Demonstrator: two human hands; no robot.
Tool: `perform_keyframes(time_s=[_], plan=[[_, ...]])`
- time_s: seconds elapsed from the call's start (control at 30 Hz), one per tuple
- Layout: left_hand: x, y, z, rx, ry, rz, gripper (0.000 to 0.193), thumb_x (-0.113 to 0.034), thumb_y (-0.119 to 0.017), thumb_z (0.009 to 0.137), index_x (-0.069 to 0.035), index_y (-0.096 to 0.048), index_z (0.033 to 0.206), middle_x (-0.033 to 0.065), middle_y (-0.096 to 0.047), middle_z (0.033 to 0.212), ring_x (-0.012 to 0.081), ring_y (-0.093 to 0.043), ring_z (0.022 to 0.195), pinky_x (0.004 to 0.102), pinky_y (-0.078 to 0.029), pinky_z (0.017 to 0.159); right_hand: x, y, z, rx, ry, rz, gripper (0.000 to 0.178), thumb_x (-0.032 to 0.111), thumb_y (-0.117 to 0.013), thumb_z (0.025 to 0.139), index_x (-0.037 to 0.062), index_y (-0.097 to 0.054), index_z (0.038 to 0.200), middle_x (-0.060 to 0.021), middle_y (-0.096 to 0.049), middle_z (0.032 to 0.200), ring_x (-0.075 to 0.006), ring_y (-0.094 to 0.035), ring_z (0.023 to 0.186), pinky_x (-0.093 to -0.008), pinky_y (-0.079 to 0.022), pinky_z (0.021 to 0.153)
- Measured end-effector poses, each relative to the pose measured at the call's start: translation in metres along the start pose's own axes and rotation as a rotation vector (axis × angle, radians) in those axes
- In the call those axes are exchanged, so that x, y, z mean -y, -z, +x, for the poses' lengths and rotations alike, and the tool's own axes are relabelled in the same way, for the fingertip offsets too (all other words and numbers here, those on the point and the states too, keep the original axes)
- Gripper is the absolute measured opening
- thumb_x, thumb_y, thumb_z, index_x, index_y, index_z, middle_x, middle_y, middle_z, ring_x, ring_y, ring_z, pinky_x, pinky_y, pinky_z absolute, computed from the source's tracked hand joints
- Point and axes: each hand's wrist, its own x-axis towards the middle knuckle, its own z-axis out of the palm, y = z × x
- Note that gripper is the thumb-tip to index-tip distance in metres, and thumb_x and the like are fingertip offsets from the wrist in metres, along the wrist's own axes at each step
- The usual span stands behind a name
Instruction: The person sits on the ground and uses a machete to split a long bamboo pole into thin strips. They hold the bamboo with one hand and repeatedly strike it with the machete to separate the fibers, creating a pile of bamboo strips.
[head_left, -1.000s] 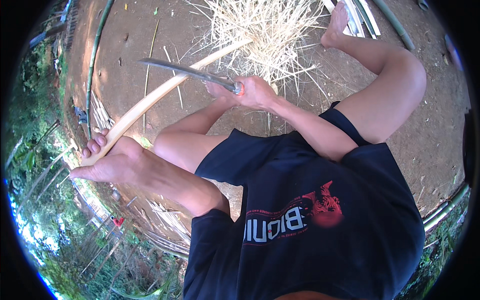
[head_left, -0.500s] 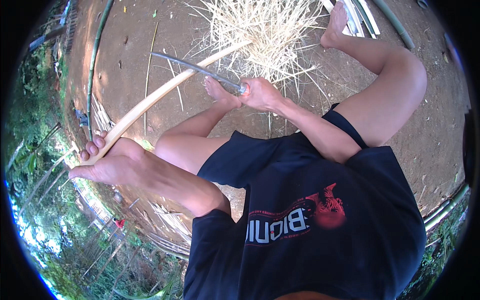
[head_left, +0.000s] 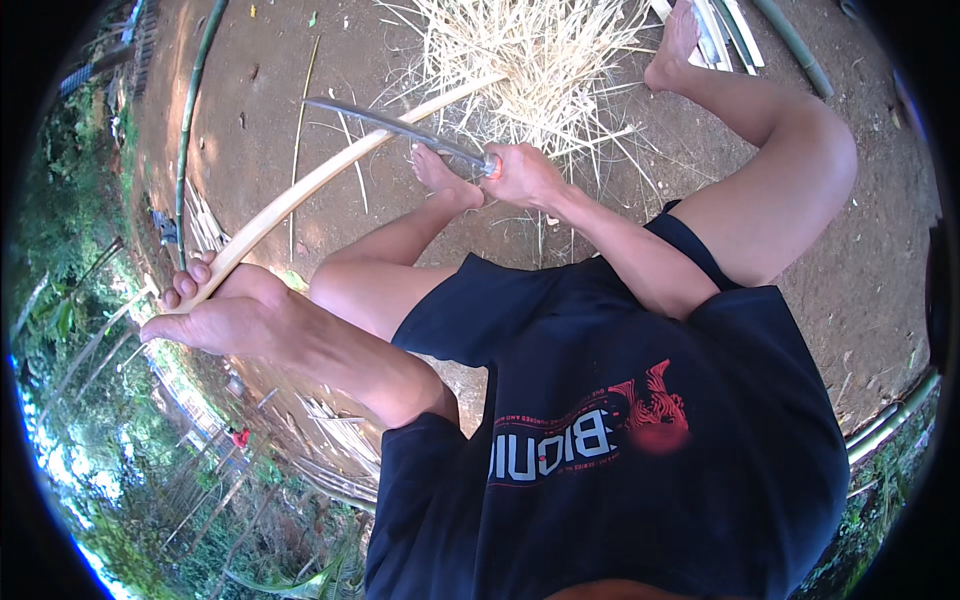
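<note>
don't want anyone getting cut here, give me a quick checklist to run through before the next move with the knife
1. Left hand gripping the pale strip near one end: ok
2. Right hand holding the knife behind its blade: ok
3. Left hand well apart from the blade: ok
4. Bare left foot safely apart from the blade: cannot tell, they look close and depth is unclear
5. Strip's far end steady at the pile of shavings: cannot tell

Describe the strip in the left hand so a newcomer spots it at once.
From the big heap of pale shavings at the top, look down-left toward the left hand. The strip runs between them, gently curved, with the knife blade crossing in front of it. Unlike the thin, tangled shavings, it is one long, broad piece.
</note>
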Motion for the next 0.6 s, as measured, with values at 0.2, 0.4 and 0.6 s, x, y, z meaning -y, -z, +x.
perform_keyframes(time_s=[0.2,0.4,0.6], plan=[[-0.003,0.002,-0.006,0.022,-0.014,-0.014,0.051,-0.060,-0.039,0.096,-0.012,-0.038,0.079,-0.0015,-0.034,0.064,0.0131,-0.040,0.057,0.0252,-0.039,0.057,0.026,0.002,-0.005,0.048,0.142,0.005,0.028,0.022,-0.065,0.078,0.0005,-0.067,0.096,-0.0197,-0.069,0.076,-0.0335,-0.068,0.068,-0.0444,-0.053,0.067],[0.000,0.015,0.000,0.039,0.028,0.000,0.053,-0.064,-0.031,0.096,-0.014,-0.035,0.077,-0.0016,-0.034,0.064,0.0144,-0.036,0.056,0.0281,-0.038,0.059,-0.021,0.006,0.006,0.033,-0.092,0.055,0.023,0.019,-0.063,0.078,-0.0007,-0.065,0.090,-0.0202,-0.065,0.069,-0.0288,-0.067,0.065,-0.0410,-0.052,0.066],[0.000,0.015,0.001,0.039,0.005,-0.012,0.053,-0.063,-0.035,0.096,-0.014,-0.038,0.078,-0.0018,-0.034,0.063,0.0136,-0.038,0.057,0.0278,-0.041,0.058,0.012,0.001,-0.002,0.015,0.147,-0.011,0.027,0.022,-0.062,0.079,-0.0020,-0.066,0.092,-0.0205,-0.066,0.068,-0.0287,-0.066,0.061,-0.0409,-0.053,0.063]])
